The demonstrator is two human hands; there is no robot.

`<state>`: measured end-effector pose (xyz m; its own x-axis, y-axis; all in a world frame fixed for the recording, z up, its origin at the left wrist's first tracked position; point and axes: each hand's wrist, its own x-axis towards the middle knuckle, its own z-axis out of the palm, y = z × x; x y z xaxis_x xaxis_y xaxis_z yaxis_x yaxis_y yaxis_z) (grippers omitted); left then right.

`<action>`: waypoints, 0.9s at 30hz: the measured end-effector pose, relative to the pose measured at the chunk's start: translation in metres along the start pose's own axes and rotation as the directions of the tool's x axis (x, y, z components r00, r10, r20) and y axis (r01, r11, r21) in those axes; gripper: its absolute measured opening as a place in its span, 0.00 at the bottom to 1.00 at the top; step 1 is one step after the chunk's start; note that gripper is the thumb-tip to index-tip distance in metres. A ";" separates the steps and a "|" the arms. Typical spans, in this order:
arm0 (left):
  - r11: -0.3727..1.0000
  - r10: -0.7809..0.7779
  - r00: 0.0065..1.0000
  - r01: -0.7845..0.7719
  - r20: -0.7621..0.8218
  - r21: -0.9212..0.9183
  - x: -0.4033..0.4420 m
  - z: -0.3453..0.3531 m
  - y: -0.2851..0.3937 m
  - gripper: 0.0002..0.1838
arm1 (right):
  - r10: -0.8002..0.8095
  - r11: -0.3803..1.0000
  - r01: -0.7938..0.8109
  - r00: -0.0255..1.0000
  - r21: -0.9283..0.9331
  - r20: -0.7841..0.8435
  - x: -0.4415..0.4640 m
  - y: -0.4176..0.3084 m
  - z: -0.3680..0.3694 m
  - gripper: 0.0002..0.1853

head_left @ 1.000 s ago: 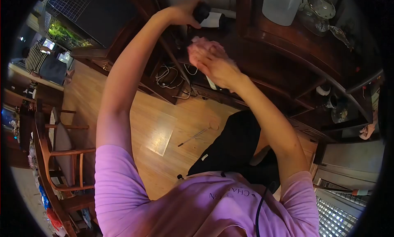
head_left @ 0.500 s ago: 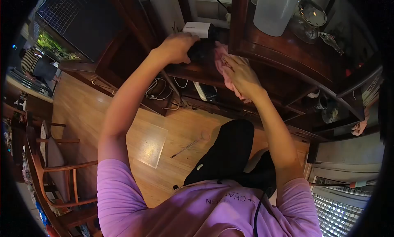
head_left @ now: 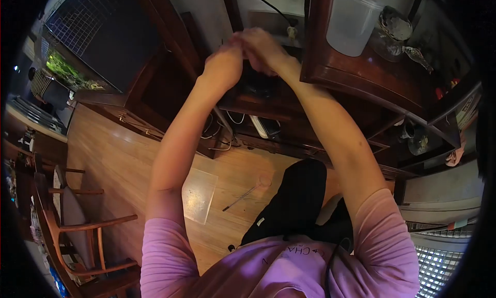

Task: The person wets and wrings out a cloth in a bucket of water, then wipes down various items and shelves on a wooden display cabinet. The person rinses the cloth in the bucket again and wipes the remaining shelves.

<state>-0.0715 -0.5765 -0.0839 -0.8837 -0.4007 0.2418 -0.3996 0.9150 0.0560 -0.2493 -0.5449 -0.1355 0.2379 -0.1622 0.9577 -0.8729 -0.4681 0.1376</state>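
- A dark thing (head_left: 258,86) sits on the cabinet shelf (head_left: 250,108), just below the person's two hands; its shape is lost in the shadow.
- The right hand (head_left: 262,47) reaches over that shelf with its fingers bent and its back turned up; I can't tell from here what its grip holds, if anything.
- The left hand (head_left: 226,65) meets it, the fingers of both touching or overlapping; its grip is curled, and whatever may be inside is hidden from me.
- A reddish patch (head_left: 262,66) shows beneath the right hand, cloth or skin, I can't say which.
- Behind the hands, a black cable (head_left: 268,4) runs down along the wall to a pale plug (head_left: 292,32).
- Below the shelf, a white-and-black device (head_left: 265,126) leans near some loose pale cords (head_left: 223,144).
- To the right, a cloudy plastic tub (head_left: 354,27) stands on a higher shelf (head_left: 343,71) beside some glassware (head_left: 390,40).
- A thin rod (head_left: 242,199) lies on the wooden floor (head_left: 129,169) near the person's knee (head_left: 306,174).
- Off to the left stands a wooden chair (head_left: 98,228), and farther back is someone in a striped top (head_left: 40,83).
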 end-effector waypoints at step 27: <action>0.980 0.140 0.981 -0.156 -0.131 -0.126 0.115 0.019 -0.027 0.39 | 0.793 0.212 -0.786 -0.209 -0.581 0.572 -0.051 -0.038 -0.087 0.18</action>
<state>-0.1670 -0.6487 -0.0762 -0.8913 -0.2593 0.3720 -0.2227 0.9649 0.1391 -0.2653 -0.4429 -0.1670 -0.4980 -0.8344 -0.2363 -0.6197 0.5330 -0.5761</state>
